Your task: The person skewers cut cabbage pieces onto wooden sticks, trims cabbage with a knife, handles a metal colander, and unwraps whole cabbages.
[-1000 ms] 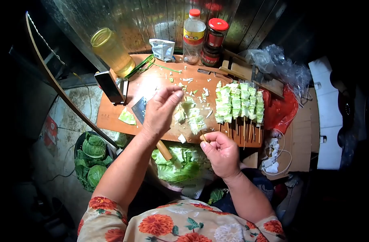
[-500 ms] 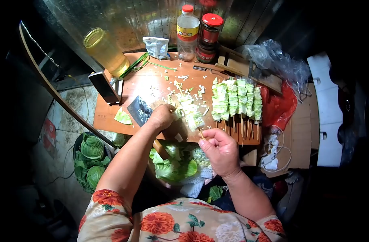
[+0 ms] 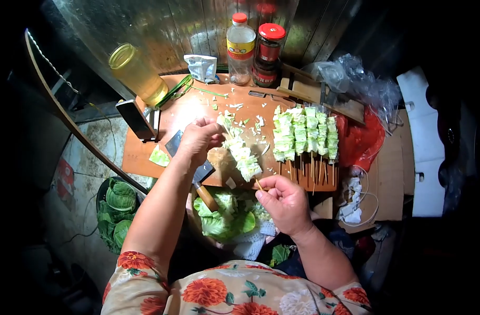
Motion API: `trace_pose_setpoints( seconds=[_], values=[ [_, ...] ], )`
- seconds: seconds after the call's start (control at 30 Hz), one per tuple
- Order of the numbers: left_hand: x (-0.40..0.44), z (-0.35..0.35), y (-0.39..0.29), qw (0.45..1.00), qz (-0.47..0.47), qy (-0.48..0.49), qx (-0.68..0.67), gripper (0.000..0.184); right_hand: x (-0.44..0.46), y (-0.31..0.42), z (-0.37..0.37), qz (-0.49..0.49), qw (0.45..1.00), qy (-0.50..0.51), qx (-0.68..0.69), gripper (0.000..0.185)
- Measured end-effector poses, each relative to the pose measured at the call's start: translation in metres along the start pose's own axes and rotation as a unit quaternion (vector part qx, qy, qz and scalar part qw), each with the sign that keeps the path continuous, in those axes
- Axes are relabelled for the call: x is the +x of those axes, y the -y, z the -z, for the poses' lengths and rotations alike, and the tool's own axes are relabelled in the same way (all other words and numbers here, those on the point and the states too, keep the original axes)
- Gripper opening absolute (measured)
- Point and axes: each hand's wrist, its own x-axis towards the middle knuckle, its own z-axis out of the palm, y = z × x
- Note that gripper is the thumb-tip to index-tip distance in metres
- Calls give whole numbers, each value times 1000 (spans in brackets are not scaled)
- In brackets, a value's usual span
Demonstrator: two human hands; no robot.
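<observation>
In my right hand (image 3: pixel 286 202) is the bare lower end of a wooden skewer, pinched between thumb and fingers. Pieces of pale green cabbage (image 3: pixel 242 155) are threaded along this skewer, which slants over the board. My left hand (image 3: pixel 199 139) is closed, its fingers curled beside the skewer's upper end; what they hold, if anything, is hidden. Under my left wrist lies a cleaver (image 3: pixel 204 172), its wooden handle sticking out past the board's near edge. Several finished cabbage skewers (image 3: pixel 300 134) lie side by side at the right of the board.
Cabbage scraps litter the wooden board (image 3: pixel 185 97). Behind stand a tilted yellow jar (image 3: pixel 137 73), a clear bottle (image 3: pixel 240 50) and red-lidded jars (image 3: pixel 270 47). A phone (image 3: pixel 136 119) leans at left. Cabbage leaves (image 3: pixel 219 212) sit below the board; whole cabbages (image 3: pixel 119 197) fill a container at left.
My left hand has moved up and away from the middle of the cabbage skewer to its upper end, uncovering more of the cleaver. My right hand keeps its pinch, slightly lower.
</observation>
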Motion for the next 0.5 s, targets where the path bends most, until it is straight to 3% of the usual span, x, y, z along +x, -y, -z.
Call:
trace_pose_setpoints(
  seconds=[0.17, 0.27, 0.5],
  values=[
    [-14, -1, -20, 989, -22, 21, -148, 42, -1, 1, -3, 4, 1000, -1, -30, 14],
    [-17, 0, -25, 990, -26, 32, -134, 50, -1, 3, -6, 14, 999, 0, -31, 14],
    [-23, -4, -31, 993, -44, 16, -105, 45, -3, 3, -8, 15, 999, 14, -38, 14]
  ],
)
